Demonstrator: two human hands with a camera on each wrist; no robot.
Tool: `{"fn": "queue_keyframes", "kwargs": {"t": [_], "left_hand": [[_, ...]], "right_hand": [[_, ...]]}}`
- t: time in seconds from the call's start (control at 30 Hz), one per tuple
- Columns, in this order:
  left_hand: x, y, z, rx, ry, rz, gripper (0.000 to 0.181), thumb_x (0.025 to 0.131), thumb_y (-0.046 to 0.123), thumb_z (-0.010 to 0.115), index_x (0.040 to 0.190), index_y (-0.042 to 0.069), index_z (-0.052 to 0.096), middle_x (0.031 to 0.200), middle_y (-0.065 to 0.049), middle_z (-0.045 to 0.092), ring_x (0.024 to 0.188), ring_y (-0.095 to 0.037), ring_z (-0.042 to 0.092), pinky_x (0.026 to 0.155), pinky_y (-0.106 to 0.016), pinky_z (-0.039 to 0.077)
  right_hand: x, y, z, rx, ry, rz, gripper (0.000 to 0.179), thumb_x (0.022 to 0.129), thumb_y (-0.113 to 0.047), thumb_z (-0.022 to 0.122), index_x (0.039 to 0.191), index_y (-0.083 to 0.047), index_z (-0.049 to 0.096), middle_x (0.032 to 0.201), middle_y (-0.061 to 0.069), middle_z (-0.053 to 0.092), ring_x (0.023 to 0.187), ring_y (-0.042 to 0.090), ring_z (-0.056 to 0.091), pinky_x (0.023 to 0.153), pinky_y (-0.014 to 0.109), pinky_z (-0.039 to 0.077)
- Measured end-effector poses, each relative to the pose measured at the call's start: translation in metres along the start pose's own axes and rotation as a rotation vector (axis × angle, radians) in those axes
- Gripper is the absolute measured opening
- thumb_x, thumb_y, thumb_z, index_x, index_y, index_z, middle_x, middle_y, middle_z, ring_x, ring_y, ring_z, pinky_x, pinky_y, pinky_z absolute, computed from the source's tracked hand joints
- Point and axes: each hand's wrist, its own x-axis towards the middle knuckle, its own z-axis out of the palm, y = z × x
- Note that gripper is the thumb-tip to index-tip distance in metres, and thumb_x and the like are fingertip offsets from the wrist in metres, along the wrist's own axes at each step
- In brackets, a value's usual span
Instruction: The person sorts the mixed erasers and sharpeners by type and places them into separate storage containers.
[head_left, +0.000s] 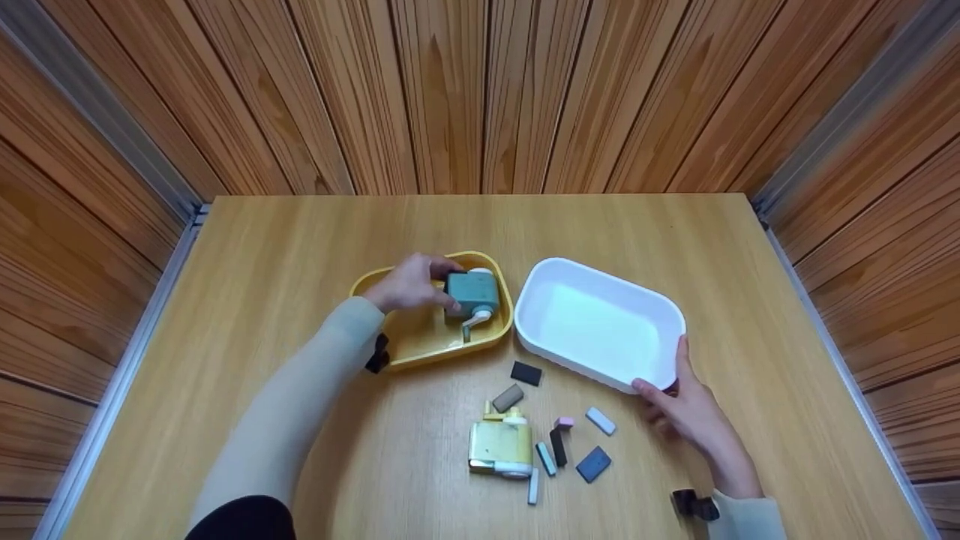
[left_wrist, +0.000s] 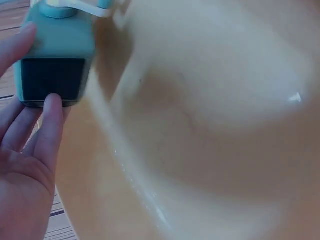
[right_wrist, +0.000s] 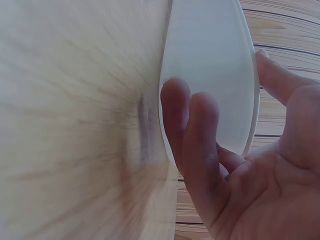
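Teal cranked device, crank toward the near side, at the right end of the yellow tray; contact with the tray floor cannot be told. Left hand: grip clamped on the device, sleeve across the tray's left end. White tray, just beside the yellow. Right hand: grip clamped on its near right corner.

On the counter, nearer side: one pale yellow cranked device; around it, small blocks, including dark, taupe, pink and navy.

Left wrist view: the teal device's dark rectangular face, mostly hidden from the head camera. Right wrist view: the white tray's outer wall, two fingertips in front.
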Motion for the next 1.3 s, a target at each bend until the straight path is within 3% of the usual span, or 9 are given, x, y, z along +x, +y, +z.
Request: {"fn": "queue_keyframes", "kwargs": {"t": [0.27,0.67,1.1,1.3], "left_hand": [[0.0037,0.0003,0.0023,0.031,-0.065,-0.008,0.059,0.077,0.021,0.088,0.130,0.016,0.063,0.124,0.000,0.063,0.116,-0.020,0.056,0.105,-0.040,0.042],[0.0049,0.0007,-0.0011,0.044,-0.075,-0.031,0.061,0.078,0.017,0.087,0.132,0.016,0.059,0.130,-0.004,0.058,0.123,-0.027,0.051,0.108,-0.043,0.038],[0.0044,0.0000,-0.0022,0.074,-0.088,-0.045,0.063,0.077,0.017,0.088,0.133,0.019,0.058,0.136,-0.002,0.056,0.129,-0.023,0.048,0.112,-0.043,0.032],[0.0058,-0.0008,-0.0011,0.058,-0.109,-0.028,0.069,0.077,0.019,0.088,0.138,0.015,0.055,0.140,-0.002,0.055,0.132,-0.022,0.046,0.113,-0.042,0.031]], "right_hand": [[0.0001,-0.0001,0.0009,0.001,0.007,-0.012,0.113,0.092,-0.053,0.065,0.152,-0.031,-0.028,0.098,0.016,0.063,0.079,0.025,0.065,0.062,0.037,0.053],[0.0007,0.0003,-0.0001,0.014,-0.009,-0.001,0.112,0.092,-0.053,0.065,0.151,-0.034,-0.028,0.094,0.015,0.063,0.079,0.026,0.065,0.061,0.037,0.053],[0.0013,-0.0002,0.0003,0.014,0.000,0.005,0.112,0.091,-0.055,0.065,0.151,-0.035,-0.028,0.094,0.015,0.063,0.078,0.026,0.064,0.061,0.037,0.053],[0.0005,0.0010,0.0007,0.022,0.010,-0.003,0.111,0.092,-0.052,0.066,0.152,-0.036,-0.027,0.096,0.016,0.063,0.077,0.026,0.064,0.061,0.037,0.053]]}}
